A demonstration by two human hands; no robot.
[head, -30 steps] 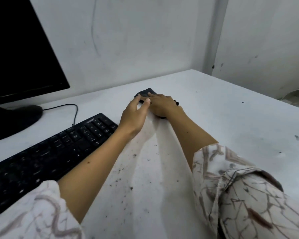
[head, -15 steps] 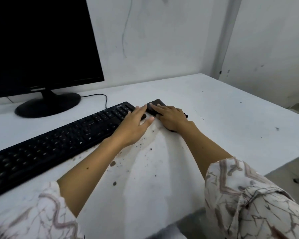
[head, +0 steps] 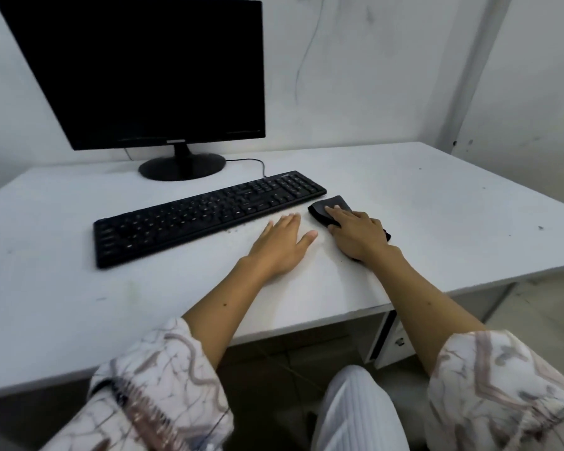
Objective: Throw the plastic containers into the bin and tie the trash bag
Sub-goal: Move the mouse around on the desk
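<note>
No plastic container, bin or trash bag shows in the head view. My right hand (head: 357, 232) lies flat on a folded black cloth (head: 331, 206) on the white desk (head: 453, 229), just right of the keyboard's end. The hand hides most of the cloth. My left hand (head: 282, 245) rests palm down on the desk with straight fingers, a little left of the cloth and in front of the keyboard, holding nothing.
A black keyboard (head: 205, 213) lies across the middle of the desk. Behind it stands a dark monitor (head: 144, 70) on a round base. Walls close the back and right sides. A white drawer unit (head: 389, 340) sits under the desk's front edge.
The view has pulled back and swung left, so the whole monitor and keyboard show. My left hand has moved away from my right hand and lies flat. The right hand stays on the cloth.
</note>
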